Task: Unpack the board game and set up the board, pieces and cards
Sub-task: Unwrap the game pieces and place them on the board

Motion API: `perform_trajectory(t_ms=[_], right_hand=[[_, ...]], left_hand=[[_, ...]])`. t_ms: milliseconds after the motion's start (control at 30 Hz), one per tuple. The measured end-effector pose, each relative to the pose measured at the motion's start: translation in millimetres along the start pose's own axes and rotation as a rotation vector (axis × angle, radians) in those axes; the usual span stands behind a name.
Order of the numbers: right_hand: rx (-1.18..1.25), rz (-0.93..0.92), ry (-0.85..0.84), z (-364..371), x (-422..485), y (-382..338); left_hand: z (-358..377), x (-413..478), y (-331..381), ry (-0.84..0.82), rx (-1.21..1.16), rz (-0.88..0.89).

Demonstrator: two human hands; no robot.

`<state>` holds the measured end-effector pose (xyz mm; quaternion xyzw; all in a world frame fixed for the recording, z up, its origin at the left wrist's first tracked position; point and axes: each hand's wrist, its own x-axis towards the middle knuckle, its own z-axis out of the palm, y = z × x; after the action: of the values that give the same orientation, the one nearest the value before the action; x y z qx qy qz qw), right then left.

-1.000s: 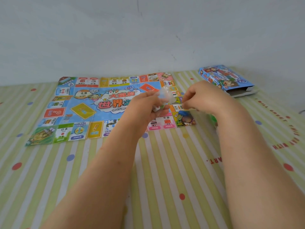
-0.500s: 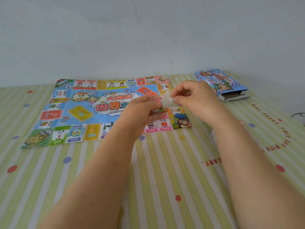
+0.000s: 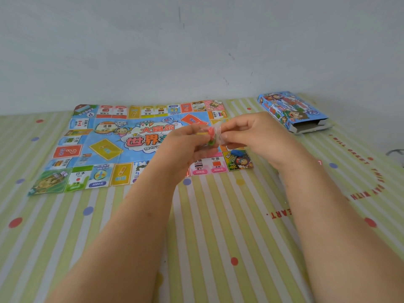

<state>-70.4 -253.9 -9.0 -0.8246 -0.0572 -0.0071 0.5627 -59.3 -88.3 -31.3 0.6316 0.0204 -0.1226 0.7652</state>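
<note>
Board (image 3: 105, 147) partly behind piece bag (image 3: 213, 135); box (image 3: 290, 110) right.

I am seeing the right hand (image 3: 253, 134) closing in on the small clear bag (image 3: 218, 136) that the left hand (image 3: 185, 147) is holding. A second ago it was sitting just beside the bag; now its fingertips are pinching the bag's right edge. Red, yellow and green pieces (image 3: 210, 131) are showing through the bag, which looked pale before.
</note>
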Motion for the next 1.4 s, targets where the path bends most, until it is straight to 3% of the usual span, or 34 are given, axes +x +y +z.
perform_trajectory(t_ms=[367, 500, 833, 1400], right_hand=[[-0.017, -0.001, 0.020, 1.3, -0.4, -0.1], [-0.056, 0.008, 0.024, 0.9, 0.1, 0.1], [-0.103, 0.006, -0.014, 1.6, 3.1, 4.7], [-0.049, -0.039, 0.080, 10.7, 5.3, 5.5]], left_hand=[[1.0, -1.0, 0.7, -0.039, 0.148, 0.006], [5.1, -0.3, 0.1, 0.018, 0.214, 0.043], [8.9, 0.5, -2.7, -0.012, 0.112, 0.052], [1.4, 2.1, -1.2, -0.016, 0.092, 0.106]])
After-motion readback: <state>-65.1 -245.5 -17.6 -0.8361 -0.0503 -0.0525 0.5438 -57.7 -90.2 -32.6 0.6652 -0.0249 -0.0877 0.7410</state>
